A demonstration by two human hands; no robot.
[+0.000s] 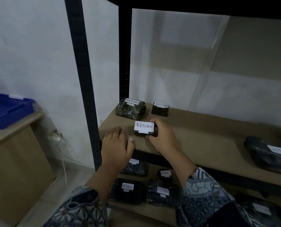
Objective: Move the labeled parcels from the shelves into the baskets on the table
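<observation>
Gripping entry: right hand (163, 136), fingers and thumb curled round the right end of the held parcel (144, 129), which sits on the middle shelf board (202, 136) near its front left corner.

Held parcel: small, box-shaped, wrapped in black, its top almost covered by a white label hand-lettered "RETURN" in dark ink; a smaller pale strip shows at the label's near edge.

Left hand (116, 145): fingers fairly straight and together, palm down over the near left edge of the same board, just left of the held parcel, holding nothing.

Sleeves: both patterned in blue-grey and dark tones.

Same board, far left: wrapped parcel (130, 108), dark contents under glossy clear film, white "RETURN" label on top. Just right of it, apart: small black box (160, 109), also labelled "RETURN".

Same board, right end: large flat black parcel (267, 153) with a white label, text unreadable.

Lower shelf, below the hands: lower parcels (128, 188), several, black-wrapped, each with a small white label, lettering blurred.

Frame: black upright (84, 79) at the left.

Far left of scene: blue basket (8, 108) on a light wooden table (13, 133).
</observation>
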